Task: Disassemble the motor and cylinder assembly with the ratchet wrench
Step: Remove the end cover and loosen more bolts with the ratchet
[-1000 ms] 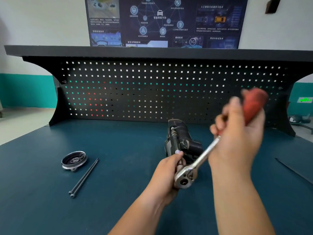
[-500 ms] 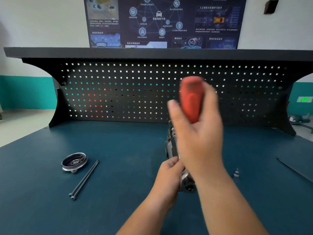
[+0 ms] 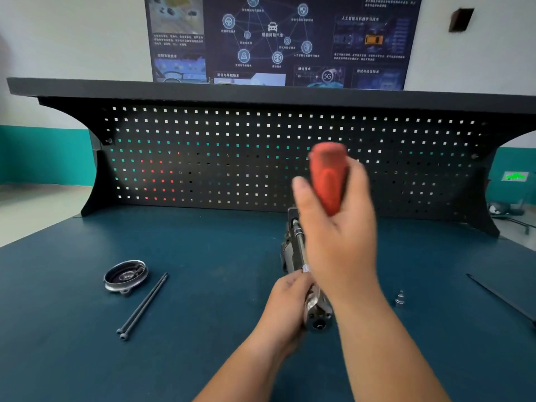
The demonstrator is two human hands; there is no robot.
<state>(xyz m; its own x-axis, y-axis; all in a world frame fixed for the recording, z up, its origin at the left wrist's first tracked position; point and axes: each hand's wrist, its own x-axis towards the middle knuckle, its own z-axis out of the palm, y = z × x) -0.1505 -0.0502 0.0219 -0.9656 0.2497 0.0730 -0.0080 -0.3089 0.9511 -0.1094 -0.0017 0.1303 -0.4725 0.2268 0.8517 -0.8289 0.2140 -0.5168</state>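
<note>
I see right hand (image 3: 339, 236) wrapped round red wrench (image 3: 329, 181) handle, blurred | left hand (image 3: 285, 309) grips motor (image 3: 293, 248) near end, by wrench head | motor lies mid-bench (image 3: 203, 343), pointing at pegboard (image 3: 232, 158) | cap (image 3: 126, 275), two bolts (image 3: 143, 306) well left | bit (image 3: 400, 298) right

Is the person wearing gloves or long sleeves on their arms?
No. The left hand and right hand are bare, no gloves. The left forearm and right forearm are bare too: no sleeves, watch or bracelet show. The right hand looks blurry.
</note>
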